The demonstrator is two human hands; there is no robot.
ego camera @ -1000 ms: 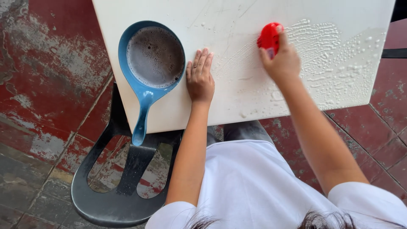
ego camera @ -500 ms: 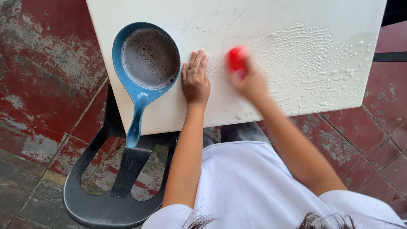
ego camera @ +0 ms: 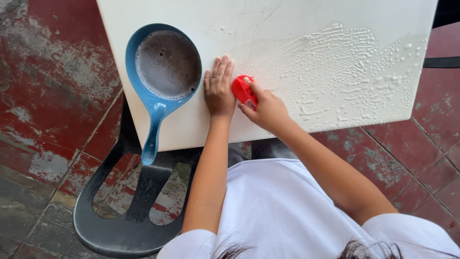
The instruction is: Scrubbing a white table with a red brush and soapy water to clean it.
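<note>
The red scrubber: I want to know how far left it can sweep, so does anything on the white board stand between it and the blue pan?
Yes. The left hand lies flat on the white board, directly between the red scrubber in the right hand and the blue pan.

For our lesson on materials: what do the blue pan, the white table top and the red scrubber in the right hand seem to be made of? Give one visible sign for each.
Blue pan: probably enamelled or coated metal, glossy blue rim and handle.
White table top: looks like plastic or laminate, smooth, finely scratched, foam beading on it.
Red scrubber: likely moulded plastic, uniform shiny red; its underside is hidden by the right hand.
</note>
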